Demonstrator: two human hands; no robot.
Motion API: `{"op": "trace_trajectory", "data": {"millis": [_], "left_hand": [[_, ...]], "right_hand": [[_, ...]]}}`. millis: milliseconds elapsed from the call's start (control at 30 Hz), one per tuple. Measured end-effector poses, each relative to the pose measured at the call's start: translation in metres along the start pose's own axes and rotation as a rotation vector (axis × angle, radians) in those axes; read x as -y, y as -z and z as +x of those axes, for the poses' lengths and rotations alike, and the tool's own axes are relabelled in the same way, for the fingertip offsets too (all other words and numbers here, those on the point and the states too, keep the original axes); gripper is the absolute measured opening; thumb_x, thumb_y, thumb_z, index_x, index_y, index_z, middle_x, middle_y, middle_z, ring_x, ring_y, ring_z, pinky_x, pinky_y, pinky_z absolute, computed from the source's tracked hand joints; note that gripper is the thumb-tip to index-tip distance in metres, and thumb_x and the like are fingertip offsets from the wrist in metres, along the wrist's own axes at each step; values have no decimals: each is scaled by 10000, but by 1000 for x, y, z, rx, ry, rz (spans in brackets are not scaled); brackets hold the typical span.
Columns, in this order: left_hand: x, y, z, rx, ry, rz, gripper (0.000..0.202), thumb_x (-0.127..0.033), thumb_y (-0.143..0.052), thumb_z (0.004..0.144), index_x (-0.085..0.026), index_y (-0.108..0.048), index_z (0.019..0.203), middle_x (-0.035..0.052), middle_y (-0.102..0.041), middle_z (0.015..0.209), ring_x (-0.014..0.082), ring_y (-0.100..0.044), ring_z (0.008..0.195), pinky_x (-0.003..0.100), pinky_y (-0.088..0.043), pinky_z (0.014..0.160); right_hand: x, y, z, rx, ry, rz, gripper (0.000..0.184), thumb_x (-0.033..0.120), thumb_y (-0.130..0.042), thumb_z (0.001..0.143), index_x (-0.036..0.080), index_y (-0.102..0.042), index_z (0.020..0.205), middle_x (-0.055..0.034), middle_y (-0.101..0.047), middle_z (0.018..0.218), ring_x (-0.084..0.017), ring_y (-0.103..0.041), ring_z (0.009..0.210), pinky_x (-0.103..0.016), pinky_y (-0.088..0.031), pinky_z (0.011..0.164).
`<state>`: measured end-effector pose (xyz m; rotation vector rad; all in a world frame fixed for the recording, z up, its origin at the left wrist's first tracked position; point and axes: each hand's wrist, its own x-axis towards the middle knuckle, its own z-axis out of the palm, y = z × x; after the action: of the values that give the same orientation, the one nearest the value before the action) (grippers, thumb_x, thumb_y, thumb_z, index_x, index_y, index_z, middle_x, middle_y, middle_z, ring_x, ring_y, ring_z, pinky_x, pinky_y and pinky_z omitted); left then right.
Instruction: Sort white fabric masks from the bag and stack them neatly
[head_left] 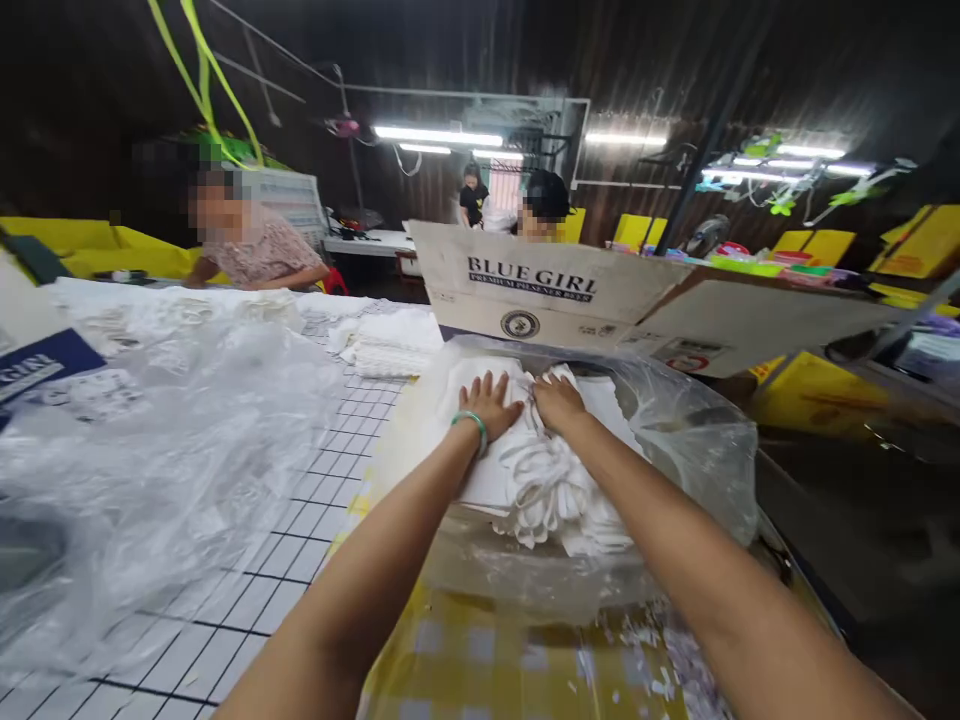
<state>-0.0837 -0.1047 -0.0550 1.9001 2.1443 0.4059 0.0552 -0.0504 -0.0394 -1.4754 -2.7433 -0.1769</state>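
Note:
My left hand (491, 400), with a green bangle at the wrist, lies flat with fingers spread on a stack of white fabric pieces (487, 480). My right hand (556, 402) is closed, its fingers gripping a bunch of white elastic-looped pieces (544, 485) at the top of the pile. The pile sits inside a clear plastic bag (697, 450) that lines a cardboard box (570, 290) printed "BLUE GIRL". Both forearms reach forward from the bottom of the view.
A white gridded table (300, 520) lies left, covered by crumpled clear plastic sheeting (150, 430) and more white stacks (390, 345). A person in a patterned top (259, 255) sits far left; two others are behind the box. Yellow checked cloth (487, 660) carries white scraps.

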Motion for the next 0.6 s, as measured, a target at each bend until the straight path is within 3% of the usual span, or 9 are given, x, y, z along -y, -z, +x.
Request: {"op": "trace_trajectory", "data": {"millis": [100,200,300,400,500,600], "left_hand": [[-2,9,0,7,-4,-60,774,-635,-314,856,-255,-166,1514,80,-87,1592,325,-79,1453,561,-59,1144],[-3,26,-27,-101,-58,-188,685,-566,-314,897,-241,-237,1495,72,-166,1580,297,-94,1456,575,-75,1142],[3,30,-92,-337,-139,-385,607,-515,-350,912,-231,-352,1449,64,-294,1542,250,-170,1448,509,-125,1166],[16,18,-177,-484,-148,-597,548,-471,-390,909,-177,-479,1363,104,-427,1465,220,-301,1402,408,-216,1164],[34,11,-247,-514,-74,-743,494,-443,-450,883,-137,-576,1251,140,-517,1382,230,-427,1324,382,-276,1139],[56,21,-286,-513,21,-898,437,-436,-476,867,-145,-630,1154,128,-602,1281,243,-526,1220,384,-364,1075]], "right_hand": [[-1,11,3,-5,4,-1,372,95,-406,875,112,-648,1158,-174,-550,1337,-292,-430,1303,-436,-255,1096],[0,45,-1,-20,-30,20,309,108,-503,818,143,-697,1055,-172,-655,1178,-287,-584,1128,-389,-396,976],[4,85,-26,-90,-59,64,305,158,-462,851,145,-694,1049,-171,-685,1103,-276,-631,1037,-347,-446,883],[27,109,-68,-152,-18,128,323,203,-418,888,151,-682,1066,-155,-681,1118,-261,-613,1070,-322,-432,900],[71,111,-112,-163,93,222,298,210,-446,883,165,-685,1055,-114,-686,1128,-227,-605,1079,-281,-419,916],[126,101,-146,-134,206,302,266,224,-484,878,189,-690,1042,-78,-697,1113,-202,-617,1045,-255,-425,901]]}}
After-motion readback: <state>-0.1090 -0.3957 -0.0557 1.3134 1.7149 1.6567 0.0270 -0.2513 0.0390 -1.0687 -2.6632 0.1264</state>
